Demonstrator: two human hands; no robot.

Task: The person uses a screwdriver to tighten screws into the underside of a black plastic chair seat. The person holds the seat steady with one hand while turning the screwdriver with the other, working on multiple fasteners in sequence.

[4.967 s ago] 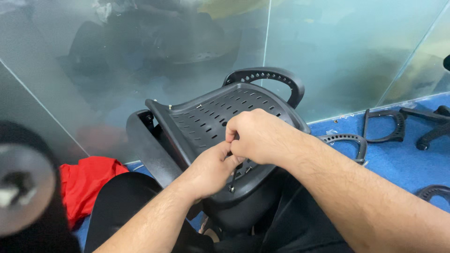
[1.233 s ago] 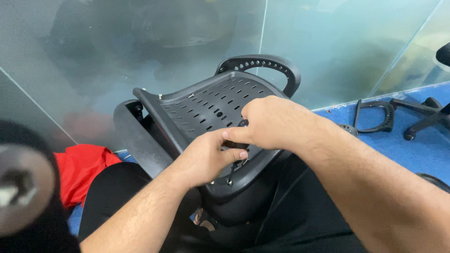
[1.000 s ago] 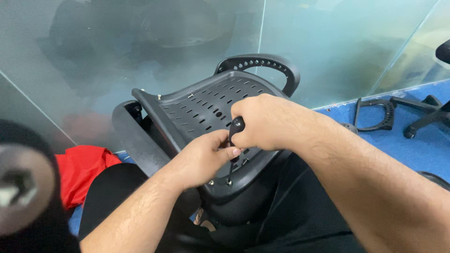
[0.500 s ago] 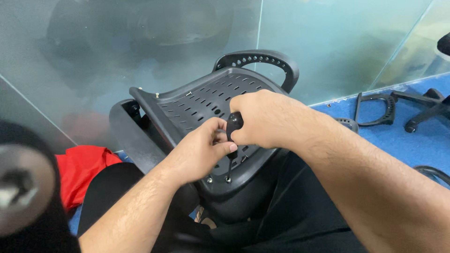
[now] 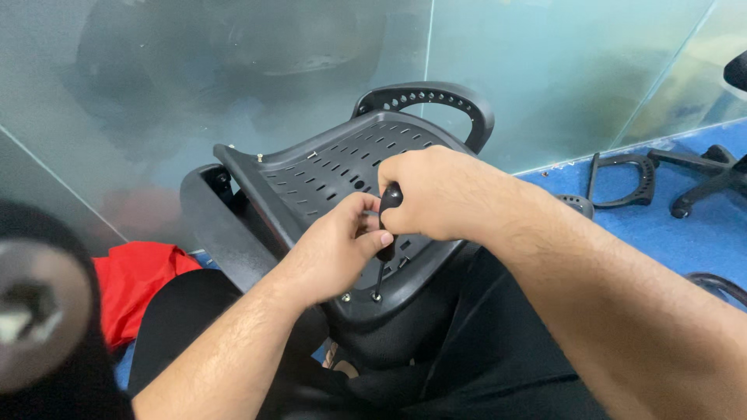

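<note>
A person braces a black perforated chair seat shell [image 5: 342, 175] across the lap, its underside up, so the screw holes along its near edge face the worker. The right hand [image 5: 443, 194] is wrapped around the black handle of a screwdriver [image 5: 384, 233] — its tip set at a fastener on that near edge — while the left hand [image 5: 334, 253] pinches the shaft to steady it. Loose chair armrests [image 5: 622, 175] lie on the blue floor [image 5: 669, 241]; a red cloth [image 5: 136, 284] sits at left.

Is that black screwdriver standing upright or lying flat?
Roughly upright: both hands grip the screwdriver, its tip down at a screw near the slotted black panel's front edge.
</note>
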